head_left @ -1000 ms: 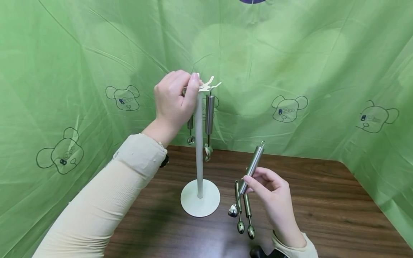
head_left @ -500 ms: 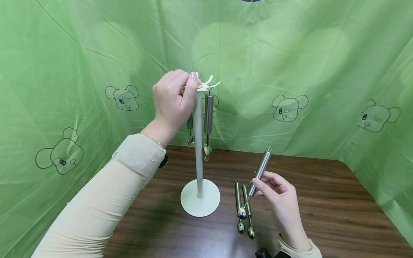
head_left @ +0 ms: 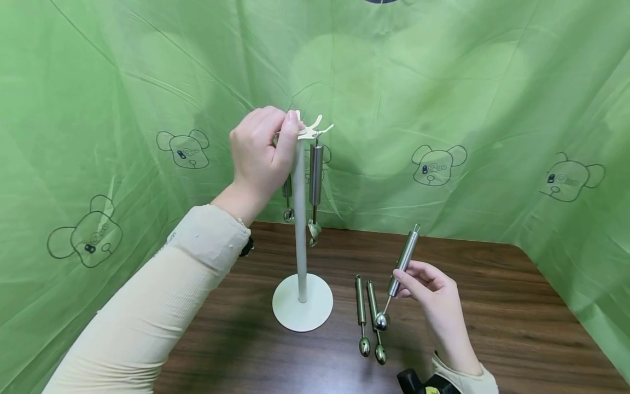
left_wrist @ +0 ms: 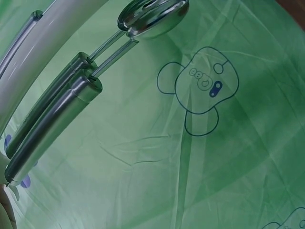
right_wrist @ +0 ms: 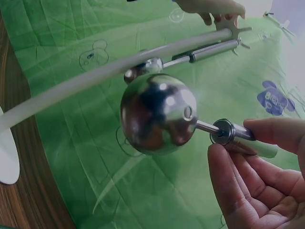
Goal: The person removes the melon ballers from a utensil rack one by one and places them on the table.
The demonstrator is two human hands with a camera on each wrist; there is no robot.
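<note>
My left hand (head_left: 261,148) grips the top of a white hook stand (head_left: 301,230), fingers curled over its prongs. A steel melon baller (head_left: 406,253) leans in my right hand (head_left: 435,295), pinched at the handle between thumb and fingers, with its round scoop pointing down. The right wrist view shows that scoop (right_wrist: 157,114) large, with a small hole in it. From the stand hang a steel-handled tool (head_left: 316,175) on the right side and another (head_left: 287,189) behind the pole. Two similar scoops (left_wrist: 152,19) overlap in the left wrist view.
Two more melon ballers (head_left: 361,306) lie side by side on the dark wooden table (head_left: 517,317), just left of my right hand. The stand's round white base (head_left: 285,312) rests left of them. Green cloth (head_left: 369,109) with printed bear faces surrounds the table.
My right hand has drawn the melon baller to the right, away from the stand and partly clear of the two on the table. My left hand keeps its grip on the stand.
</note>
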